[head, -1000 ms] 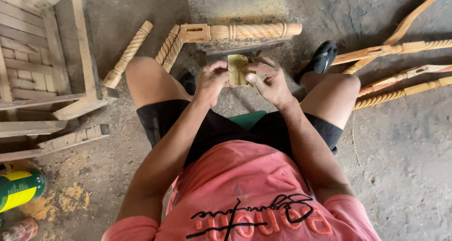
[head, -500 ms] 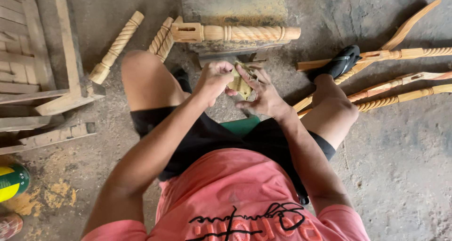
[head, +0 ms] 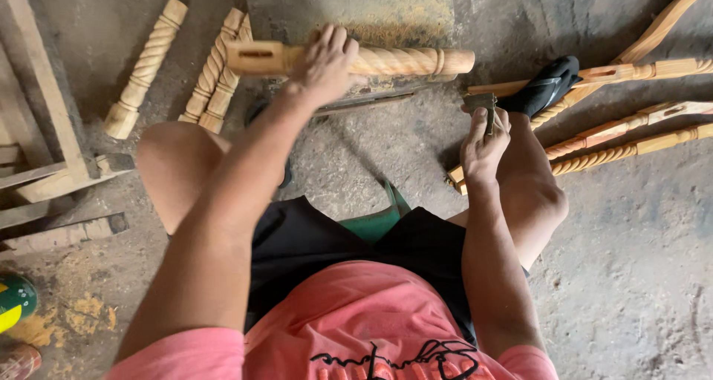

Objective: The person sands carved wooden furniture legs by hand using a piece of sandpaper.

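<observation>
I sit on a low green seat (head: 379,220) with my knees apart over a dusty concrete floor. My left hand (head: 323,64) reaches forward and grips a twisted, rope-carved wooden leg (head: 401,59) that lies across a stone block (head: 349,12). My right hand (head: 483,146) is over my right knee and holds a small folded piece of sandpaper (head: 484,105) upright between thumb and fingers.
Several more rope-carved wooden legs lie around: one (head: 145,68) at upper left, a pair (head: 219,72) beside it, and longer curved ones (head: 639,139) on the right. A black sandal (head: 546,87) is on my right foot. A wooden frame (head: 44,113) stands at left, a green-yellow can (head: 15,302) at lower left.
My hands, together on the sandpaper before, have parted. The left hand has gone forward onto the carved leg on the block; the right keeps the sandpaper and has shifted right over my knee.
</observation>
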